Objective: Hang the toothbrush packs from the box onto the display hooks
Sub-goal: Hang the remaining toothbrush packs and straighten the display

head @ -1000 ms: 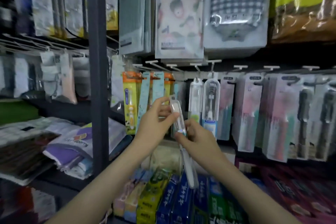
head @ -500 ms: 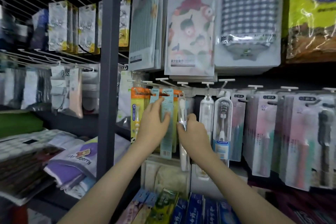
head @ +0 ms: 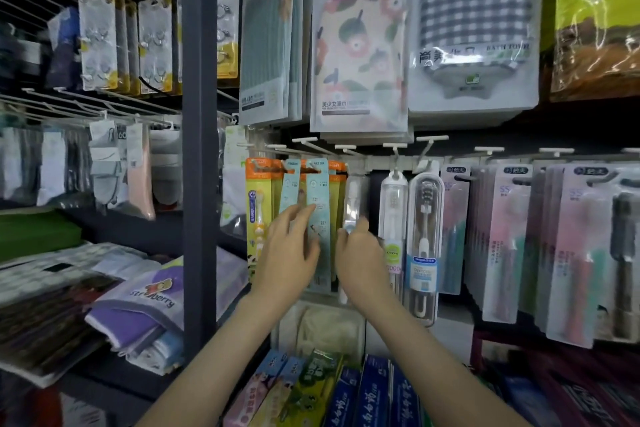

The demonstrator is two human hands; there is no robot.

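Several white display hooks [head: 345,148] along the rack rail, hung with packs. Left hand [head: 289,250] spread, straight fingers touching the teal packs [head: 320,204]. Right hand [head: 360,253] curled round the lower part of the clear toothbrush pack [head: 352,194], upright just right of those, top up by the hooks; whether hooked, cannot tell.

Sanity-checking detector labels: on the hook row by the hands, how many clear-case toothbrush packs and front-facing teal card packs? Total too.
Clear-case toothbrush packs: 3, the held pack in the right hand, two hanging.
Teal card packs: 2.
Total: 5.
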